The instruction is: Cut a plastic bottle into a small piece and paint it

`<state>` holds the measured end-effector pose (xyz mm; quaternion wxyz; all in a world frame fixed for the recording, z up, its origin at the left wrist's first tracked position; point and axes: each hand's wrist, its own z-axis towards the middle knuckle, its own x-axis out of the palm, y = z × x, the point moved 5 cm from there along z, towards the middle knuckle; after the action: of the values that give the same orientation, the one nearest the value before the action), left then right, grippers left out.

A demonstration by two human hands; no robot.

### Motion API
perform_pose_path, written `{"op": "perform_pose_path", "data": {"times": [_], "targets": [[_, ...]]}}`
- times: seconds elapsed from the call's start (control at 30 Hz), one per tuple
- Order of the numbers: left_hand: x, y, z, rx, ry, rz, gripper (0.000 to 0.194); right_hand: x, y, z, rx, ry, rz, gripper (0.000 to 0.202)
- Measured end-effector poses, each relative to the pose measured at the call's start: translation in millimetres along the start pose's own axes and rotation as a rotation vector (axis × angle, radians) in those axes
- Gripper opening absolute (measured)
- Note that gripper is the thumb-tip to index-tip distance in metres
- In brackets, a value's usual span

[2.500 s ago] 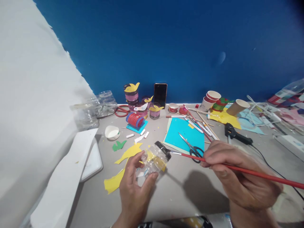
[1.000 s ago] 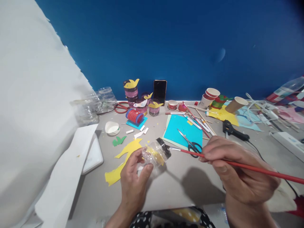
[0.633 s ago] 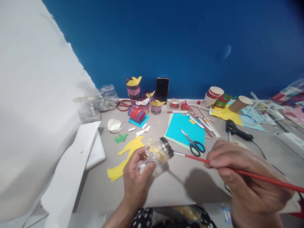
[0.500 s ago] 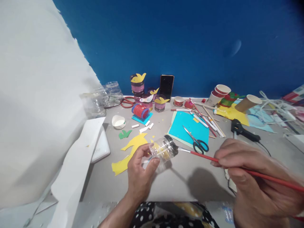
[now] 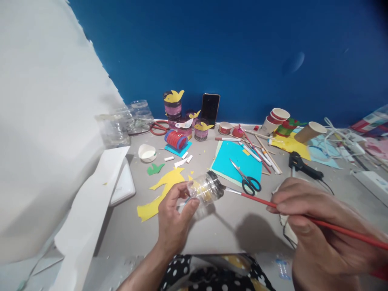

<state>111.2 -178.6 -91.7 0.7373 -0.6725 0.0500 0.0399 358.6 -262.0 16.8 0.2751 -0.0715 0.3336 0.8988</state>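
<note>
My left hand [image 5: 177,210] is closed round a clear ribbed piece of plastic bottle [image 5: 202,190], holding it tilted above the table. A black painted band runs round the bottle piece's right end. In my right hand [image 5: 321,226] is a long red-handled paintbrush [image 5: 260,201]; its dark bristle tip meets the black band. Beneath and left of the bottle piece lies cut yellow paper [image 5: 165,190]. Beyond it are black-handled scissors [image 5: 251,185] on blue paper sheets [image 5: 226,161].
Painted bottle pieces with paper birds [image 5: 173,106] stand by the wall, beside a phone [image 5: 210,109]. Clear bottle pieces [image 5: 113,131] are at left, near a long white paper strip [image 5: 87,214]. To the right lie a black glue gun [image 5: 304,165], markers, paper cups [image 5: 279,117] and white cables [image 5: 339,139].
The whole view has shifted slightly, so things appear a little further left. Both hands keep their holds, and the brush tip stays at the black band.
</note>
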Motion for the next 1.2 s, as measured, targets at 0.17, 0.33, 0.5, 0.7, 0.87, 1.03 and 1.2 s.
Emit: {"op": "perform_pose_path", "data": {"times": [0.17, 0.33, 0.5, 0.7, 0.87, 1.03, 1.2], "targets": [[-0.6, -1, 2, -0.005, -0.005, 0.009, 0.030, 9, -1, 8, -0.113, -0.017, 0.011, 0.009], [-0.5, -3, 3, -0.001, -0.005, 0.007, 0.030, 7, -1, 5, -0.097, -0.026, 0.019, 0.008], [-1.5, -4, 2, 0.016, -0.005, 0.019, 0.029, 7, 0, 6, -0.109, -0.080, 0.000, 0.009], [0.1, -8, 4, 0.025, 0.016, -0.002, 0.028, 7, -2, 5, -0.093, -0.005, 0.025, 0.009], [0.8, -10, 5, 0.031, 0.007, -0.002, 0.029, 10, 1, 5, -0.118, -0.062, 0.024, 0.009], [1.1, -9, 2, 0.018, 0.011, -0.004, 0.029, 9, 5, 5, -0.062, -0.021, -0.006, 0.008], [0.6, -9, 3, 0.003, 0.011, -0.013, 0.026, 0, 6, 1, -0.003, 0.049, -0.051, 0.006]]}}
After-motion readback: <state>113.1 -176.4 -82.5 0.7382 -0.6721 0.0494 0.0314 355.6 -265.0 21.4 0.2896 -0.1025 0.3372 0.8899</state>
